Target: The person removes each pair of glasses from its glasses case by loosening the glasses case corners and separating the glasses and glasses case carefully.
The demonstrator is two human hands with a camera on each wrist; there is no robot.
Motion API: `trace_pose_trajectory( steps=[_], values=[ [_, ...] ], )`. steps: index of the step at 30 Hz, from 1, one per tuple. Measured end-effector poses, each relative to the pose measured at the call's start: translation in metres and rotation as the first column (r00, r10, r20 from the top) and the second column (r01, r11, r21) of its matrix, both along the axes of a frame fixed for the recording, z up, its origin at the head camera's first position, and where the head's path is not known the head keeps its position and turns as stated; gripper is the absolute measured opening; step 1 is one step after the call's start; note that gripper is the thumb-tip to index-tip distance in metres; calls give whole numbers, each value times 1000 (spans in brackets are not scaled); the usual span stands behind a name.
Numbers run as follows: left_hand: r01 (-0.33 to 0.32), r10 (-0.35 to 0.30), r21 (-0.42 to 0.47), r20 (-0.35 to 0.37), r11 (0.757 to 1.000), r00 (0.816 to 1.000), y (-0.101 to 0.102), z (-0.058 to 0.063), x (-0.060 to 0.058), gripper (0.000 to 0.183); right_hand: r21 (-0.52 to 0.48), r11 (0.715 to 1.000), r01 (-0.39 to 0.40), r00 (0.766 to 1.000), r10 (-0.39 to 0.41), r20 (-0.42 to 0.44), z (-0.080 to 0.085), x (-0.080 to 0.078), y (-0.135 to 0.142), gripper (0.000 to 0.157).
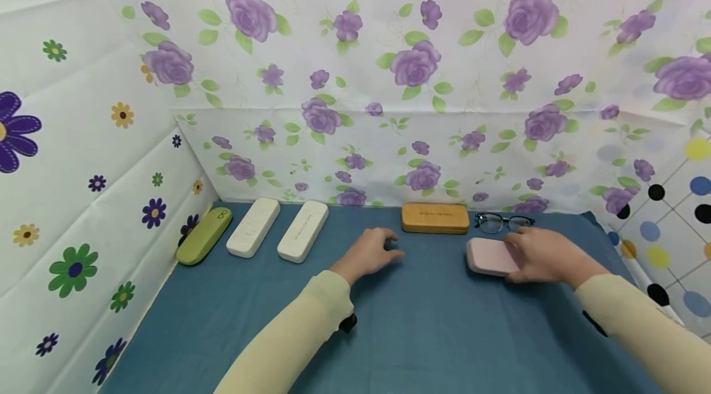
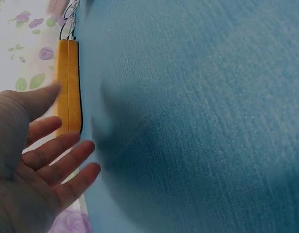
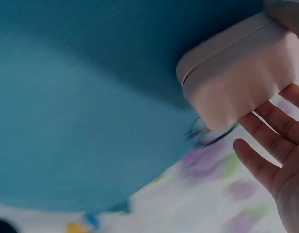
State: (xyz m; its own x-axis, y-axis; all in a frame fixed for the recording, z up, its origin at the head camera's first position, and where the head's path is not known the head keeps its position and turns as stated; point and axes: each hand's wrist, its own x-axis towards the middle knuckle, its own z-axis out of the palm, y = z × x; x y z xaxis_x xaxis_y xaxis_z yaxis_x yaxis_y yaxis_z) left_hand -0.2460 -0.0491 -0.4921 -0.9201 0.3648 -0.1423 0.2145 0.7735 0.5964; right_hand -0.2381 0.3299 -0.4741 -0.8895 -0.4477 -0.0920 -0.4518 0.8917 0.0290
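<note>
My right hand (image 1: 544,255) grips a pale pink glasses case (image 1: 491,257) by its right end, with thumb and fingers on opposite sides. In the right wrist view the pink case (image 3: 241,73) looks closed, a seam running along its side. Just behind it lies a pair of dark-framed glasses (image 1: 504,222), partly covered by the hand. My left hand (image 1: 371,252) is held over the cloth left of an orange-yellow glasses case (image 1: 435,218), fingers apart and holding nothing. The left wrist view shows that hand (image 2: 47,160) with loosely bent fingers near the orange-yellow case (image 2: 68,87).
On the left of the blue cloth (image 1: 422,332) lie a green glasses case (image 1: 204,236) and two white cases, one (image 1: 253,227) beside the other (image 1: 303,231). A flowered sheet (image 1: 366,73) rises behind, with patterned sheets at both sides.
</note>
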Motion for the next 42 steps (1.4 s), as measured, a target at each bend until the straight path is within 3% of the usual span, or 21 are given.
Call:
trace_pose_trajectory(
  steps=[6,10,19,25,35,42],
  values=[
    [62,-66,87,44,994,997,1,7,3,79,1,998,-69,997,69,21,10,3,-71,79],
    [144,-147,70,28,987,989,1,7,6,92,16,994,-106,994,105,8,9,8,-109,75],
    [264,-264,-7,-38,964,964,-4,2,12,87,-9,992,-124,992,124,-6,-3,16,-164,70],
    [301,-313,-136,-75,944,947,-6,3,16,76,2,994,-109,994,109,-1,-12,20,-179,69],
    [287,-304,-178,-74,941,950,-10,0,20,70,-13,993,-115,993,115,-12,-19,24,-180,72],
    [258,-273,-182,-64,949,960,-15,-1,21,71,-157,978,-134,990,126,-58,-26,28,-168,81]
  ],
)
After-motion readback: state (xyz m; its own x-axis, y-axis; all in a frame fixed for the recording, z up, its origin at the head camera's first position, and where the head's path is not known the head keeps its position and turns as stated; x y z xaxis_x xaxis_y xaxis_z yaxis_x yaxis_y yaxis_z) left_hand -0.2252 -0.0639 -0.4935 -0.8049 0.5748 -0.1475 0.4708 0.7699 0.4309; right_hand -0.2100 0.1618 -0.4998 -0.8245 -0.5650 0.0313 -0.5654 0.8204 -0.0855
